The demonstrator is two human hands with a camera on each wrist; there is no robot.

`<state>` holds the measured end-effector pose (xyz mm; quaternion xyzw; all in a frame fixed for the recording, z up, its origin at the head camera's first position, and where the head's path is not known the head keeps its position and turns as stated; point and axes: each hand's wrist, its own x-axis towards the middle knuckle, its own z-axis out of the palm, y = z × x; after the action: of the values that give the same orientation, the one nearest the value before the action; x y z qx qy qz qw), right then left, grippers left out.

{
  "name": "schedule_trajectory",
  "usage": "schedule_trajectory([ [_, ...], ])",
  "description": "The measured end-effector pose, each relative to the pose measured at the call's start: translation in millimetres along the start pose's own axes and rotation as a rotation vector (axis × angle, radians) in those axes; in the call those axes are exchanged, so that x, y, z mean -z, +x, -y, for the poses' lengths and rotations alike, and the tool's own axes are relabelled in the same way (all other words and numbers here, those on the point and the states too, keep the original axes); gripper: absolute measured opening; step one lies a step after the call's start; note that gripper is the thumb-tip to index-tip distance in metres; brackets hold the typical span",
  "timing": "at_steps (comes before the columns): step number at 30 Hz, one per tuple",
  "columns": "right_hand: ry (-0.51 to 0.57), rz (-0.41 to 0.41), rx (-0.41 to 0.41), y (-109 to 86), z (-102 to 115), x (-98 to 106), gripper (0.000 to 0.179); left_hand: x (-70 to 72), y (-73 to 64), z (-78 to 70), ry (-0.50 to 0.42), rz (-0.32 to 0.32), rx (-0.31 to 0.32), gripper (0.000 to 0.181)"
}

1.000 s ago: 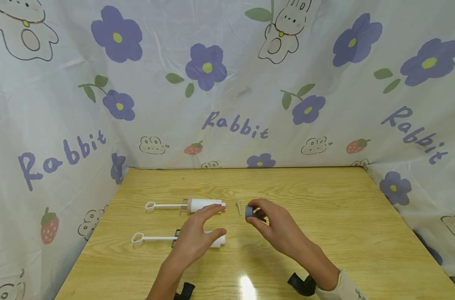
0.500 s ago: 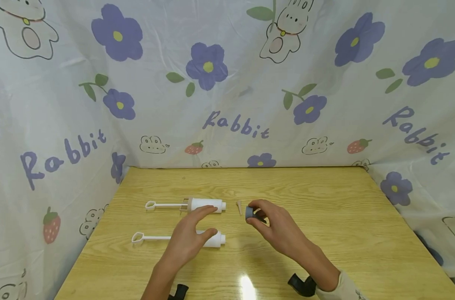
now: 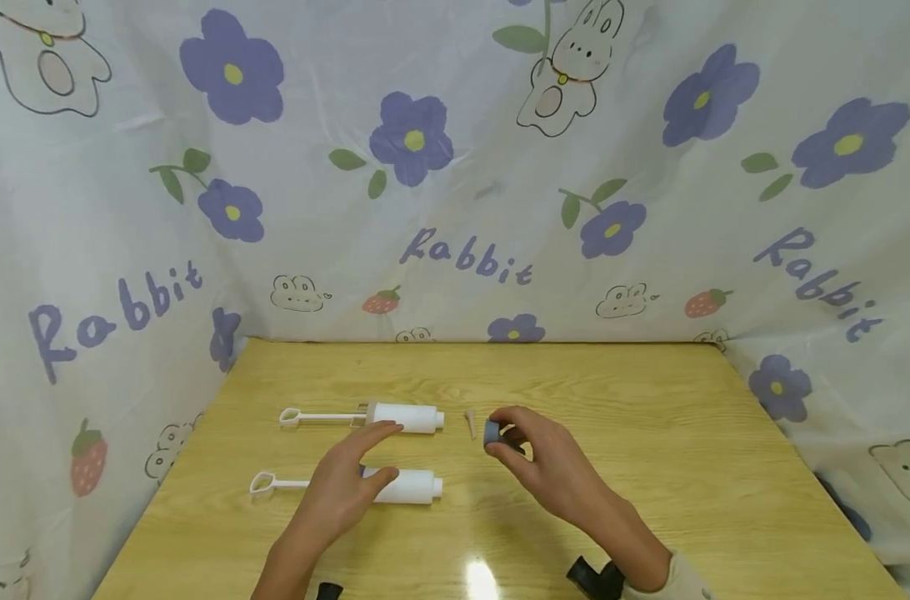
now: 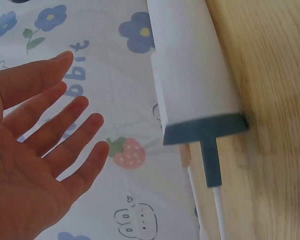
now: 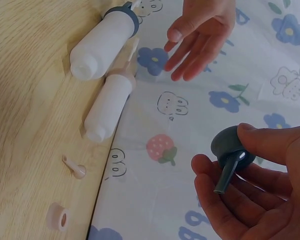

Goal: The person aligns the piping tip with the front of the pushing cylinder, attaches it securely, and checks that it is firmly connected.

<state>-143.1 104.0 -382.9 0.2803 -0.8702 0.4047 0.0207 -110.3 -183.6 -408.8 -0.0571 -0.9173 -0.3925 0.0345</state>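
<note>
My right hand (image 3: 548, 467) pinches a dark blue-grey screw cap (image 5: 229, 145) with a thin nozzle (image 5: 226, 174) sticking out, held above the table. My left hand (image 3: 338, 492) is spread, nothing in it, thumb and fingers apart. In the head view it overlaps the nearer white plunger syringe (image 3: 416, 487), whose dark blue-grey collar (image 4: 202, 129) shows in the left wrist view. Behind it lies a second white plunger syringe (image 3: 408, 418) with a beige collar (image 3: 370, 414). Both lie on their sides, narrow necks pointing right, looped handles left.
A small beige nozzle (image 3: 471, 423) lies right of the syringes on the wooden table (image 3: 650, 400). A beige ring (image 5: 56, 216) sits near it, seen in the right wrist view. A printed cloth (image 3: 455, 192) hangs behind and at the sides. Black wrist gear (image 3: 596, 577) is by the right forearm.
My left hand has drawn back to the left, uncovering more of both white barrels. The right hand keeps its hold on the cap, nearly still. The head view has shifted slightly.
</note>
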Motion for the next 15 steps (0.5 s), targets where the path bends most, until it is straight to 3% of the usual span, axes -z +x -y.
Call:
schedule_trajectory([
  [8,0.032,0.001,0.004,1.0,2.4,-0.4,0.026,13.5,-4.3,8.3,0.043,0.033,0.026,0.059],
  [15,0.025,0.007,-0.022,-3.2,0.9,0.3,0.025,10.8,-3.7,11.5,0.073,0.061,0.034,0.059],
])
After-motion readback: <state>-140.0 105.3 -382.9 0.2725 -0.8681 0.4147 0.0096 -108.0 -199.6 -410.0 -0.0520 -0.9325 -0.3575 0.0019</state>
